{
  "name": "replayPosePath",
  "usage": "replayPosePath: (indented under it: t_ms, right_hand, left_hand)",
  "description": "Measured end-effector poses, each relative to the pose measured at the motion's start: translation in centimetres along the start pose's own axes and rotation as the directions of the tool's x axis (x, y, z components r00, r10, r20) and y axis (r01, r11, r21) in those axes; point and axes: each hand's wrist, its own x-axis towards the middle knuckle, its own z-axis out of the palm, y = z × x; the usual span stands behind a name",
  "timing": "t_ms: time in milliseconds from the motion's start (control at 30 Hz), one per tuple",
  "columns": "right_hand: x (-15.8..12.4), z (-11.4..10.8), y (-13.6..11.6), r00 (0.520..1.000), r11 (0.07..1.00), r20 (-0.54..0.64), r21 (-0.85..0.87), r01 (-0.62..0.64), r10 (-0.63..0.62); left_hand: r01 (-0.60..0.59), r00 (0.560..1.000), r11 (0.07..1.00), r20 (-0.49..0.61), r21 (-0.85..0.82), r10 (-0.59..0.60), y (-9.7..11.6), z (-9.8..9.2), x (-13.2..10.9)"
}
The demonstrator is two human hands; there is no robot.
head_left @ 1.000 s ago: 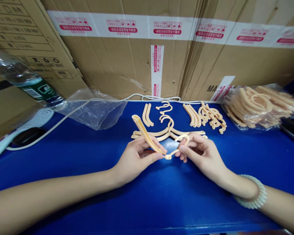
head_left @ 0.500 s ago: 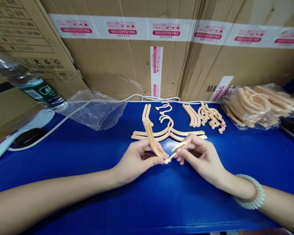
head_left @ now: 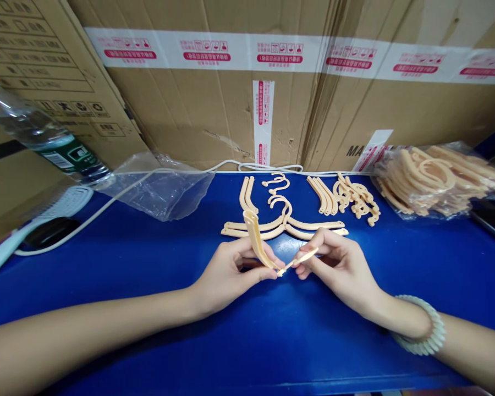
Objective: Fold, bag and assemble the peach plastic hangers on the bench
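1. A hanger arm (head_left: 257, 245), pinched in the left hand (head_left: 226, 272) above the table (head_left: 280, 341), has tipped more upright.
2. The right hand (head_left: 342, 267) grips a hook (head_left: 307, 256), now rolled edge-on; its end meets the arm's lower end at a changed angle, fastened or not, I cannot tell.
3. Beyond, a carton (head_left: 334, 137) reads "MA", then tape (head_left: 373, 149); the bottle's green label (head_left: 61, 154) is illegible.

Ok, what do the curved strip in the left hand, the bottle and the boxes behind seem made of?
Curved strip: probably moulded plastic, smooth and satiny, with a channel along it.
Bottle: likely clear plastic, glossy, see-through with highlights.
Boxes: cardboard, matt brown, creased and scuffed.
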Motion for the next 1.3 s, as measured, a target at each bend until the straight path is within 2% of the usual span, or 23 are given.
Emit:
replayPosePath:
  t_ms: [200, 533, 767, 933, 1100, 1200, 1300]
  right_hand:
    - [0.1, -0.2, 0.3, 1.000, 1.000, 0.008, 0.010, -0.020, 0.020]
    - [0.2, 0.0, 0.2, 0.999, 0.998, -0.016, 0.031, -0.051, 0.051]
    - [0.2, 0.3, 0.1, 0.996, 0.995, -0.036, 0.057, -0.077, 0.079]
    - [0.5, 0.7, -0.2, 0.998, 0.998, -0.050, 0.044, -0.041, 0.043]
    - [0.6, 0.0, -0.7, 0.999, 1.000, -0.038, -0.008, -0.004, 0.004]
    - [0.4, -0.1, -0.9, 0.998, 0.999, -0.056, -0.049, 0.021, -0.023]
    - [0.2, 0.2, -0.7, 0.998, 0.998, -0.057, -0.050, 0.026, -0.029]
  left_hand:
    - [-0.026, 0.999, 0.999, -0.027, 0.031, 0.026, -0.1, 0.1, -0.1]
    - [-0.079, 0.991, 0.976, -0.093, 0.205, 0.099, 0.2, 0.2, -0.2]
    - [-0.053, 0.993, 0.975, -0.094, 0.216, 0.075, -0.1, 0.0, -0.2]
    - [0.026, 0.991, 0.997, -0.134, 0.073, -0.016, -0.4, 0.1, 0.1]
    - [0.025, 0.990, 0.998, -0.138, 0.051, -0.017, -0.1, 0.0, 0.3]
    - [0.013, 0.992, 0.997, -0.125, 0.076, -0.004, 0.0, 0.1, 0.2]
    - [0.031, 0.993, 0.985, -0.118, 0.168, -0.011, 0.2, 0.2, 0.2]
